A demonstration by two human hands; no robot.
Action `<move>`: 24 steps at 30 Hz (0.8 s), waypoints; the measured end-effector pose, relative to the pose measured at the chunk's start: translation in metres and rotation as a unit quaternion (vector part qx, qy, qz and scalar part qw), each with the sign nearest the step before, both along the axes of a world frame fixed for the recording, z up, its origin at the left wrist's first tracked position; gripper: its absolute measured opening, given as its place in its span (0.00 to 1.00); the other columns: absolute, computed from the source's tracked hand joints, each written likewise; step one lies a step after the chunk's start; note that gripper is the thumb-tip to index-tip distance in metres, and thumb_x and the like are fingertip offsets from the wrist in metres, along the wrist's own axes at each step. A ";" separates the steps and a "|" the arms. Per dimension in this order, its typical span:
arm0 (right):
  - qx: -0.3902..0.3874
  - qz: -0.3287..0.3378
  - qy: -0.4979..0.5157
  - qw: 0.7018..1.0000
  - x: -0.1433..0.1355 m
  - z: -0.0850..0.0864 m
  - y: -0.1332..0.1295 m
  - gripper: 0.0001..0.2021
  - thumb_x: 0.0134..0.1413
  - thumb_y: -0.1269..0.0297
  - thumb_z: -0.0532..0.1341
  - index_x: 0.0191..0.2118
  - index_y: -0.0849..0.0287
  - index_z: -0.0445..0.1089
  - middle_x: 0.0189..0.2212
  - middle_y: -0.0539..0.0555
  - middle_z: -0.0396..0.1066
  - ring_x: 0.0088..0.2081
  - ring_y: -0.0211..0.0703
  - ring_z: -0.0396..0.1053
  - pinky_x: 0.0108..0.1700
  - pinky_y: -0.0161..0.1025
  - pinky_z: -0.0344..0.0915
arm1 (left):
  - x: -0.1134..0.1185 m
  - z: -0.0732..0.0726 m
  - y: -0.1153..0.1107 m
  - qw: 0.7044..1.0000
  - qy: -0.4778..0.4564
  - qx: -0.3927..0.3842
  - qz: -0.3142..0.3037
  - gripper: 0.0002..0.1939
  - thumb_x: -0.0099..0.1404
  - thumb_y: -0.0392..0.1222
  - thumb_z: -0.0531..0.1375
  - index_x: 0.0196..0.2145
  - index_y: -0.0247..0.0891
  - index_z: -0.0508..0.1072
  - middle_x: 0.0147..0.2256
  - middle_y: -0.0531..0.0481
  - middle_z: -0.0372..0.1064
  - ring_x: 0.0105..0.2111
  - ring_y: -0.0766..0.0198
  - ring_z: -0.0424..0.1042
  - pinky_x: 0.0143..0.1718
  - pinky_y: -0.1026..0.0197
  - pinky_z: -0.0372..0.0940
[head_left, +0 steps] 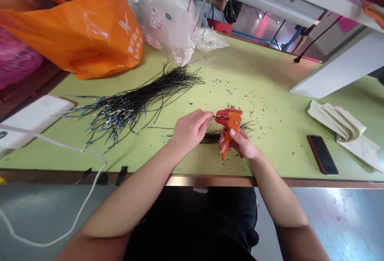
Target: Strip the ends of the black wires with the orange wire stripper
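My right hand grips the handles of an orange-red wire stripper, its jaw pointing left. My left hand pinches a thin black wire, whose end meets the stripper's jaw; the wire's other end trails left over the table. Beneath both hands lies a small bunch of black wires, partly hidden by them. Farther left is a large pile of black wires, many with blue and silvery ends. Tiny black clippings are scattered around and beyond the stripper.
An orange bag and a clear plastic bag stand at the back left. On the left is a white box-like device with a white cable. A phone and folded cloth lie right. A white panel rises behind them.
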State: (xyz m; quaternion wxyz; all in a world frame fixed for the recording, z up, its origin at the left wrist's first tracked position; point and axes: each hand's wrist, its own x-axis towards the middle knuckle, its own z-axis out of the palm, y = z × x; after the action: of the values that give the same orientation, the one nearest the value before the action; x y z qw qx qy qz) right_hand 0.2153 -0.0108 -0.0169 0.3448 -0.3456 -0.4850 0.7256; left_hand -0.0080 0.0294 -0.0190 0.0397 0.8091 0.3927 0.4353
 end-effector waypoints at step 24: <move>0.008 -0.048 -0.039 0.998 -0.008 0.001 0.000 0.27 0.59 0.35 0.63 0.30 0.57 0.68 0.18 0.47 0.69 0.22 0.39 0.71 0.26 0.37 0.71 | 0.000 0.000 -0.001 1.000 0.000 -0.026 -0.001 0.13 0.79 0.39 0.50 0.44 0.40 0.75 0.31 0.51 0.75 0.30 0.65 0.74 0.29 0.63 0.62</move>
State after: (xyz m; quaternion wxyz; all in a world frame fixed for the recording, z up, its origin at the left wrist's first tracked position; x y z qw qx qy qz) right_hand 0.2068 -0.0104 -0.0162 0.3628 -0.3943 -0.4865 0.6901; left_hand -0.0075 0.0285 -0.0189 0.0617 0.8081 0.4031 0.4250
